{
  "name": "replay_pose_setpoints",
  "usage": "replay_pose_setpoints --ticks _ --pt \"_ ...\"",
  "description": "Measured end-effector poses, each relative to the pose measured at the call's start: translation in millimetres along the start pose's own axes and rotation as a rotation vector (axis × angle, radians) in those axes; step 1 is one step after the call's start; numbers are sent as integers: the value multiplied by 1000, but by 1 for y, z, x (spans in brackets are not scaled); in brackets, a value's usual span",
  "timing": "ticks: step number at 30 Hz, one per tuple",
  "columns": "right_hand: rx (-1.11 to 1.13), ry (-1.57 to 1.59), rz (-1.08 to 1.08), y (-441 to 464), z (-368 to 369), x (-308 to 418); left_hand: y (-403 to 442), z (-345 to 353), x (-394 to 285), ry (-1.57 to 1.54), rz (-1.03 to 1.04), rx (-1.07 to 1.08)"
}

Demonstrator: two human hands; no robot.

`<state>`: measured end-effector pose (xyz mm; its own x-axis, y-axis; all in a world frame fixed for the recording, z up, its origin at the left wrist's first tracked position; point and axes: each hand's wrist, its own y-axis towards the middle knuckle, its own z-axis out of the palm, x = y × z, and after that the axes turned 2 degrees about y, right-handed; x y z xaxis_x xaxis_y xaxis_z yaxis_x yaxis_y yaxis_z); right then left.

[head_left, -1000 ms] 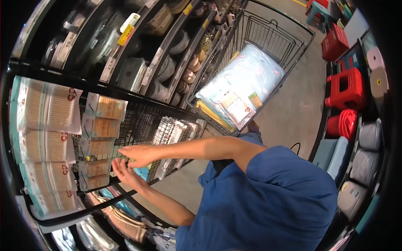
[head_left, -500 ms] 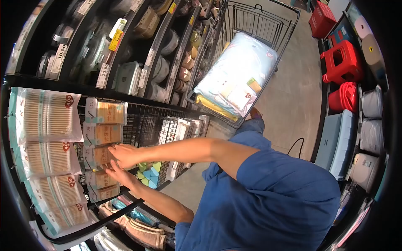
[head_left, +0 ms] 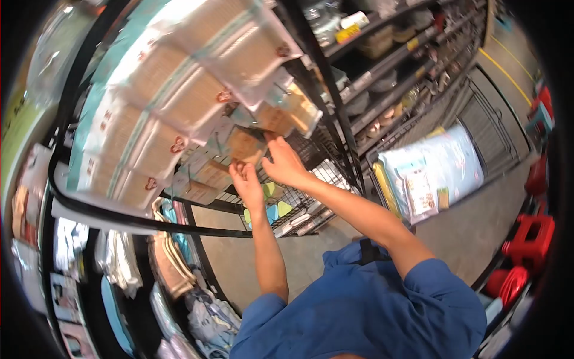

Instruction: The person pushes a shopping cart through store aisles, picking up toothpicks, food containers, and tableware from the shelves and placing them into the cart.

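A small pack of toothpicks (head_left: 244,145) hangs tilted among similar packs on the rack, somewhat blurred. My left hand (head_left: 248,184) pinches its lower edge with the fingertips. At its right side, my right hand (head_left: 286,163) has thumb and fingers closed on the edge; some fingertips are hidden. Another toothpick pack (head_left: 302,107) hangs behind, to the upper right. Large packs of cotton swabs (head_left: 179,90) hang in rows just left of my hands.
A shopping cart (head_left: 502,119) holding a light blue packaged bundle (head_left: 439,167) stands to the right. A black rack bar (head_left: 179,226) curves below my hands. Folded cloths (head_left: 170,260) fill a lower left shelf. Red stools (head_left: 532,239) stand at far right.
My view has turned left and come closer to the rack, so the cart appears farther right. Both hands stay at the toothpick packs, and one pack is now tilted between them.
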<state>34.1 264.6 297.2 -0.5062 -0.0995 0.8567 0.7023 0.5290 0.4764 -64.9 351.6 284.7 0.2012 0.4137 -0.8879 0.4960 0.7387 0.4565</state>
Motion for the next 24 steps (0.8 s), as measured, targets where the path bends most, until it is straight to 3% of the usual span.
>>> replay_pose_setpoints --ticks 6,14,21,24 --pt "341 67 41 5 -2 -5 -11 2 -6 -12 -48 -73" --pt "333 117 -107 -8 -5 14 -20 4 -21 87 37 -69" --pt "341 197 -212 -29 -43 44 -33 17 -37 -99 149 -197" --pt "323 179 -223 -47 -55 44 -48 21 -37 -112 175 -156"
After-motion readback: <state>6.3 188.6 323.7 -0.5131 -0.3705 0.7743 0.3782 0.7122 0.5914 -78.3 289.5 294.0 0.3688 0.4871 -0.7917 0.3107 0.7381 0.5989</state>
